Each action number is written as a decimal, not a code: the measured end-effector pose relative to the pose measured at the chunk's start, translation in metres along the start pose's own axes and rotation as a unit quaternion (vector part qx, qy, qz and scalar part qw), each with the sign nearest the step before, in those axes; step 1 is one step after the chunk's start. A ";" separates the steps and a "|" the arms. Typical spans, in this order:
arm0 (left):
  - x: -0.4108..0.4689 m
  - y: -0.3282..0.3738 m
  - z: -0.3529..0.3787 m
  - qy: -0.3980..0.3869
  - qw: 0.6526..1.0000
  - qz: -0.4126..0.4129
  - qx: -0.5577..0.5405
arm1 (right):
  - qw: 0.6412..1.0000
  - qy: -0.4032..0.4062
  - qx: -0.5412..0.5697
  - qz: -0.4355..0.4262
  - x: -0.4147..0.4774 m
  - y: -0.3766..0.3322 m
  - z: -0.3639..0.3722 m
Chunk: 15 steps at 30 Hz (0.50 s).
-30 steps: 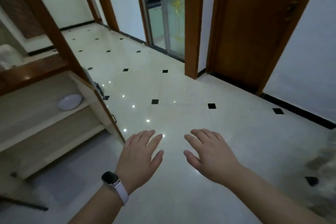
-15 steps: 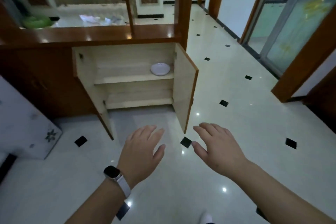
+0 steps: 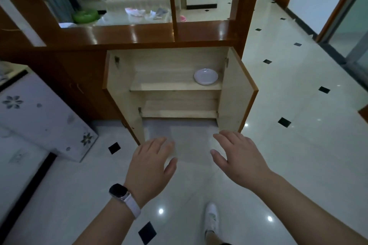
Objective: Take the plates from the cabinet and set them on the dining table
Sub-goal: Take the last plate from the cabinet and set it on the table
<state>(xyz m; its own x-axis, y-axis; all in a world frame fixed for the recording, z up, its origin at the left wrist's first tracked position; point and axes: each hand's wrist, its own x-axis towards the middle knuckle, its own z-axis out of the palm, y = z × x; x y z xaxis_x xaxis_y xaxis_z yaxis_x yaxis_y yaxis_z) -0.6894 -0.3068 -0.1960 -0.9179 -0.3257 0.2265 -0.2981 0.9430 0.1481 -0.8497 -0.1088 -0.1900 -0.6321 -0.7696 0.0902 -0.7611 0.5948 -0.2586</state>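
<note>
Hands: left hand (image 3: 151, 163) and right hand (image 3: 237, 157) both relaxed, empty, fingers spread
Plate: one white plate (image 3: 206, 76) on the upper shelf (image 3: 169, 86), right side of the open cabinet (image 3: 175, 59)
Changed: view swung round, cabinet now dead ahead and closer
Means: probably reaching in next

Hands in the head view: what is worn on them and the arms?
Both the left hand and the right hand are bare, no gloves, and no sleeves show on the forearms. The left wrist carries a watch with a dark, rounded-rectangle face on a white strap. The right wrist is bare.
</note>
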 end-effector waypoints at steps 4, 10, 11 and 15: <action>0.072 0.009 0.013 -0.018 1.000 0.006 0.004 | 1.000 -0.017 0.007 0.013 0.052 0.040 -0.009; 0.156 0.020 0.020 -0.021 1.000 -0.009 0.003 | 1.000 -0.016 0.023 0.008 0.121 0.088 -0.018; 0.165 0.020 0.022 -0.026 1.000 -0.010 -0.002 | 1.000 -0.016 0.026 0.007 0.130 0.093 -0.018; 0.188 0.014 0.029 -0.031 0.999 -0.012 -0.007 | 0.998 -0.016 0.054 0.012 0.154 0.103 -0.018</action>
<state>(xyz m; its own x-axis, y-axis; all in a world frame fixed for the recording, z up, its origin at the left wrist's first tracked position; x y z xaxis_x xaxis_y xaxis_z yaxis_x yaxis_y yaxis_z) -0.8742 -0.3530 -0.1790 -0.9250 -0.3433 0.1630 -0.3171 0.9336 0.1671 -1.0279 -0.1615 -0.1851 -0.6437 -0.7634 0.0533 -0.7246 0.5857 -0.3631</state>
